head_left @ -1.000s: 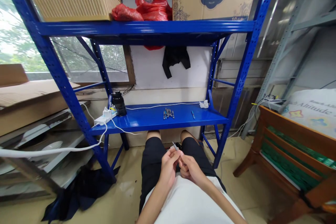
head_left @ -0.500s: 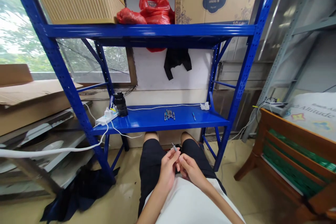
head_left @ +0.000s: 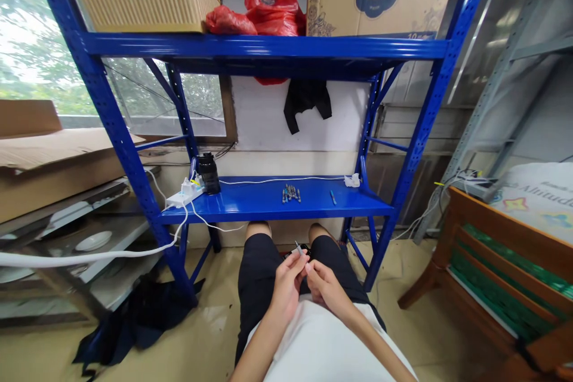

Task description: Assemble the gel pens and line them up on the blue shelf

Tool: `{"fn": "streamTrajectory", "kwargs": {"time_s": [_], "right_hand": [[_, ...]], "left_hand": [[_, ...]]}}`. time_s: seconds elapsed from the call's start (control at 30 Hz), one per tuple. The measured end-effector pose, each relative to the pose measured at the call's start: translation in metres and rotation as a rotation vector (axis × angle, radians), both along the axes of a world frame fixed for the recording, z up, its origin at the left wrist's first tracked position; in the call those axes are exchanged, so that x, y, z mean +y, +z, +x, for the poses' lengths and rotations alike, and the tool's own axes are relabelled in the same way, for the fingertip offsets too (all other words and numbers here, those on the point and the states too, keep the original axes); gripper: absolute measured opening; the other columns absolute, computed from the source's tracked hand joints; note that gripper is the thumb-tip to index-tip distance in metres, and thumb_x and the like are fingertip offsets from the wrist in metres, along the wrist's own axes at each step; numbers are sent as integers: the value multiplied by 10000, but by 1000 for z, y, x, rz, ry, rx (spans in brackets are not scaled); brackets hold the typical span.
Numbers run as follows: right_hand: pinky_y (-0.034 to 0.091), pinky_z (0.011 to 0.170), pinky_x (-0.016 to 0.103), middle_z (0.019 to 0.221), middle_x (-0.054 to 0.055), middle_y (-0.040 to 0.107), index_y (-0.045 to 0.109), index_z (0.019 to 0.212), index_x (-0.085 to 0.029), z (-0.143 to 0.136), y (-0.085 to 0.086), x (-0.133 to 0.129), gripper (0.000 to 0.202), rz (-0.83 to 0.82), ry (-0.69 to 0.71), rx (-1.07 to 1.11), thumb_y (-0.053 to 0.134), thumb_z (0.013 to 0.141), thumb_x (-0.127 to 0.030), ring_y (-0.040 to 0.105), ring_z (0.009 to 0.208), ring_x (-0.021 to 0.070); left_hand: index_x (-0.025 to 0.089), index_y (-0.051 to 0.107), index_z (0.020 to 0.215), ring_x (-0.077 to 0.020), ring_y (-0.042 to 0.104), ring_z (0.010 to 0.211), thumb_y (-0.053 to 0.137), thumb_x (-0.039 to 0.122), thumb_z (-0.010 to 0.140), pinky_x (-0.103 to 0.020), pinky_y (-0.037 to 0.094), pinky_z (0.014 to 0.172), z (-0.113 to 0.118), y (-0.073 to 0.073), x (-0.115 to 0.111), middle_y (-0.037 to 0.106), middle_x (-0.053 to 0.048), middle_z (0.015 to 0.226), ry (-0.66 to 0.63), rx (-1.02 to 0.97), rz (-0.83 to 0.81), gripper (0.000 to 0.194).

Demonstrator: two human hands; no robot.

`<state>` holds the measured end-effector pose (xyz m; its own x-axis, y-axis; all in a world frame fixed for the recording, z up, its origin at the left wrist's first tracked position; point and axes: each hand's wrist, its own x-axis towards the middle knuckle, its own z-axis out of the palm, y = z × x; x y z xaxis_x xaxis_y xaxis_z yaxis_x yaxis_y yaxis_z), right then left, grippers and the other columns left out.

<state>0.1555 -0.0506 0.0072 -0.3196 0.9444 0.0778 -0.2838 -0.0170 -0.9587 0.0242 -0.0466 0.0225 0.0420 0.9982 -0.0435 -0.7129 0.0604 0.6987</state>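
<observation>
The left hand (head_left: 285,286) is pinching a slim grey object (head_left: 299,248) between its fingertips, its long axis pointing toward eleven o'clock. The right hand (head_left: 326,287) is curling just beside its near end; whether those fingers are gripping anything, I cannot tell. The blue shelf's front edge (head_left: 277,215) is running between the hands and the pen-like sticks (head_left: 291,194) lying at twelve. A single blue pen (head_left: 333,197) is lying at one, nearer the right hand. A black bottle (head_left: 209,173) is standing toward half past ten.
</observation>
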Motion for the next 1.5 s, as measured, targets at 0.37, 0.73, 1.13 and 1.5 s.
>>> {"fn": "streamTrajectory", "kwargs": {"time_s": [0.37,0.73,1.13,1.5], "right_hand": [[155,408,191,709,-89,595,469,956,-257,2,3,-3,534,80,45,5,789,940,-684,226,438,36],[103,411,208,684,-107,428,537,920,-219,5,-2,-1,530,24,57,23,700,996,-717,136,472,32],[83,417,213,654,-124,343,498,918,-238,4,-2,1,560,-1,13,-19,701,972,-758,124,493,51],[140,446,214,741,-67,607,480,940,-249,4,2,-1,517,80,64,13,780,955,-669,264,478,49]], "left_hand": [[120,852,1111,-134,660,690,1041,372,696,-222,465,530,1,8,-4,798,-117,1029,-15,48,-5,521],[135,865,1074,-93,618,704,1067,357,658,-202,544,692,2,5,-1,769,-66,932,6,0,8,513],[139,868,1069,-148,697,868,1066,344,663,-224,581,804,1,3,0,790,-102,1021,7,5,-7,496],[111,857,1057,-111,629,636,1053,390,670,-214,467,496,2,5,-2,795,-124,1036,-16,67,9,516]]}}
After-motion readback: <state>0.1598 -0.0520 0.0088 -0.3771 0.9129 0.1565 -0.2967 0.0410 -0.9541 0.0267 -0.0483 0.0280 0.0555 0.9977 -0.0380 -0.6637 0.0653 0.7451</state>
